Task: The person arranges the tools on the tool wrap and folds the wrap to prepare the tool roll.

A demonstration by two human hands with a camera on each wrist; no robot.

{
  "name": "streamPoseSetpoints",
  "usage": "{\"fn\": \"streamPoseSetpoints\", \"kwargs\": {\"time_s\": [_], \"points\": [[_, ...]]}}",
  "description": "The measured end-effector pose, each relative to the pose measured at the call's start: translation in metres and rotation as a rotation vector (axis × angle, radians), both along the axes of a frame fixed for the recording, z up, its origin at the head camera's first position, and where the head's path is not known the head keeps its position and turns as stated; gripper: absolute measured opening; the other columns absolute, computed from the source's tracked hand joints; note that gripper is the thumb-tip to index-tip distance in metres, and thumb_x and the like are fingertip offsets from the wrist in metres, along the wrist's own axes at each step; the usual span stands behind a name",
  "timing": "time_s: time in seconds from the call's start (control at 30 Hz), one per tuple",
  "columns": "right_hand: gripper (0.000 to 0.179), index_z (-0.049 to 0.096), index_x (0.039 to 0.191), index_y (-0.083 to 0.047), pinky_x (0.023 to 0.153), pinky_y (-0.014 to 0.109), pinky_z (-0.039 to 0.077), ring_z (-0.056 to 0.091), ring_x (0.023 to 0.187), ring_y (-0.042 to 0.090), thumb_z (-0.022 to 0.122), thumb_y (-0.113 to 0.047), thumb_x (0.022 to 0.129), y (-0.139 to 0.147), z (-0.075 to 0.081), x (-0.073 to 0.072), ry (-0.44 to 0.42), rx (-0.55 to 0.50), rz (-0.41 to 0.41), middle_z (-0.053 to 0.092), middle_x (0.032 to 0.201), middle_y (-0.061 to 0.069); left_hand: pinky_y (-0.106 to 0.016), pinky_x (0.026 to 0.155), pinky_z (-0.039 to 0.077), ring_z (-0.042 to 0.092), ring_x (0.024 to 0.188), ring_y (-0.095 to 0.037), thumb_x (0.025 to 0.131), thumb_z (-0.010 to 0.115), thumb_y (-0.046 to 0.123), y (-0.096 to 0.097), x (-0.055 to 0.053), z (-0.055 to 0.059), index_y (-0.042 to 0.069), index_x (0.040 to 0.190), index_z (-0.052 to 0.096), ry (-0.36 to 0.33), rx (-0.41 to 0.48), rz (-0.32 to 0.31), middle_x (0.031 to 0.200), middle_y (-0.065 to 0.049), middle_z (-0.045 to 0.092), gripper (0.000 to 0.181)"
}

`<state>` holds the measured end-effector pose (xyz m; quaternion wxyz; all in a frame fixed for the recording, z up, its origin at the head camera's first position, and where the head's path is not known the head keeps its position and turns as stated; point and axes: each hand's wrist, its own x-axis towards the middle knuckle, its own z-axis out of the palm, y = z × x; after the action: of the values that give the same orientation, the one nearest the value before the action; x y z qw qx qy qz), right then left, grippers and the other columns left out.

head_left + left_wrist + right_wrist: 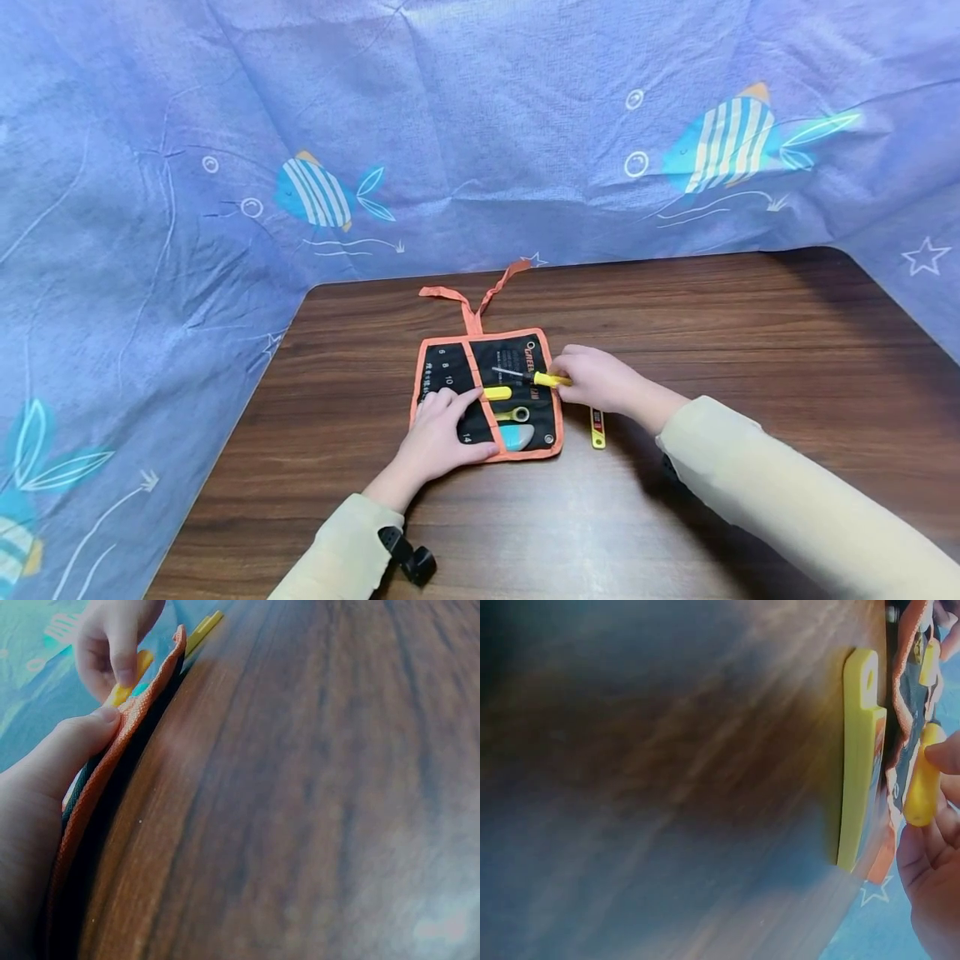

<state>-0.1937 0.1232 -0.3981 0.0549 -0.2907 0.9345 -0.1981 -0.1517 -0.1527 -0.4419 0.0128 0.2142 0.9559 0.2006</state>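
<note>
A black tool roll [534,350] with orange edging lies unrolled on the table. My right hand [596,379] pinches the yellow handle of a screwdriver [551,380], its thin shaft pointing left over the roll. In the right wrist view, thumb and fingers close around that yellow handle [924,776]. My left hand [441,429] rests on the pocket side, index finger and thumb spread along the orange pocket edge. Out of the pockets stick a yellow handle [497,392], a ring-ended wrench [519,414] and a teal-and-grey tool [517,436].
Just right of the roll lies a flat yellow tool [597,432] with a hole at its end, partly under my right hand in the head view. Orange ties [472,315] extend from the roll's far edge. Beyond the wooden table [720,333] hangs a blue fish-patterned cloth [510,125].
</note>
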Motion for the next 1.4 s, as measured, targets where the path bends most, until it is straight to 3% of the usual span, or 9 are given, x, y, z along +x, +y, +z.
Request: {"fn": "streamPoseSetpoints", "kwargs": {"time_s": [0.6,1.03,1.4], "points": [[0.023,0.069,0.107,-0.007,0.083,0.039,0.046,0.055,0.091,0.020,0.063,-0.009,0.086,-0.030,-0.001,-0.023,0.030,0.072,0.122,0.061,0.101,0.006,-0.032,0.075,0.035,0.036,0.091,-0.015,0.068,0.058,0.077,0.001,-0.001,-0.003,0.027,0.139,0.047,-0.003,0.004,-0.004,0.098,0.005,0.045,0.087],[0.023,0.069,0.109,-0.008,0.080,0.035,0.047,0.054,0.086,0.017,0.063,-0.010,0.087,-0.051,-0.007,-0.027,0.028,0.050,0.118,0.059,0.097,0.005,-0.032,0.075,0.034,0.036,0.091,-0.015,0.070,0.058,0.075,0.001,-0.001,-0.002,0.027,0.139,0.047,0.008,-0.006,-0.010,0.097,0.004,0.044,0.085],[0.024,0.067,0.109,-0.008,0.078,0.036,0.044,0.051,0.084,0.017,0.066,-0.018,0.087,-0.031,-0.011,-0.031,-0.034,0.025,0.052,0.058,0.097,0.003,-0.032,0.077,0.034,0.036,0.093,-0.015,0.070,0.059,0.074,-0.001,-0.002,-0.003,0.027,0.139,0.046,0.006,0.000,-0.011,0.099,0.004,0.044,0.085]]}}
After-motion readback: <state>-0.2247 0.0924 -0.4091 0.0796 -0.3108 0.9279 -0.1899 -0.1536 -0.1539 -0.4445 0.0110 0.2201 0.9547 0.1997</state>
